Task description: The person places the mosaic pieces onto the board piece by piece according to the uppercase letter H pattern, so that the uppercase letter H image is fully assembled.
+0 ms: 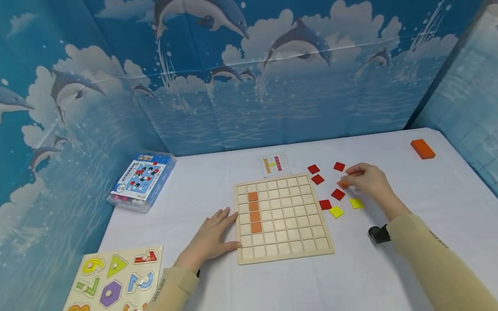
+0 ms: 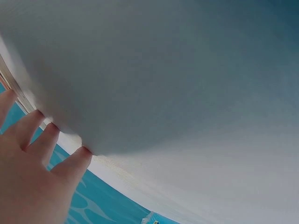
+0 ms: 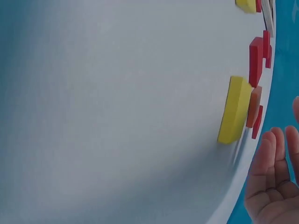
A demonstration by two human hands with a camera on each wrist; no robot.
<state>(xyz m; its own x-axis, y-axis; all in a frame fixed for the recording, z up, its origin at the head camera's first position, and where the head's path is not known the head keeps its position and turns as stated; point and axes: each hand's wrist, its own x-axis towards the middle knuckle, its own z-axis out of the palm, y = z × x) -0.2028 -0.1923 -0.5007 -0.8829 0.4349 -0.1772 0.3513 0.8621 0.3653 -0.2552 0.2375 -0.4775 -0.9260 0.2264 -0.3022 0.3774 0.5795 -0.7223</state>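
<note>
My left hand (image 1: 212, 235) rests along the left edge of a wooden grid board (image 1: 287, 257), its fingers spread against the rim. Four squares of the board's second column hold orange tiles (image 1: 253, 206), stacked in a line. Over at the right, my right hand (image 1: 369, 182) reaches over the loose tiles, fingertips right at an orange tile (image 1: 342, 184). In the right wrist view that orange tile (image 3: 253, 107) lies on the cloth, apart from the visible fingers. Several red tiles (image 1: 338, 195) and two yellow tiles (image 1: 337, 212) lie around it.
A pattern card (image 1: 274, 164) lies behind the board. A boxed toy set (image 1: 142, 181) stands at the back left, a number-and-shape puzzle (image 1: 104, 303) at the front left. An orange block (image 1: 423, 149) sits at the far right. Dolphin-print curtains (image 1: 242, 99) surround the white table.
</note>
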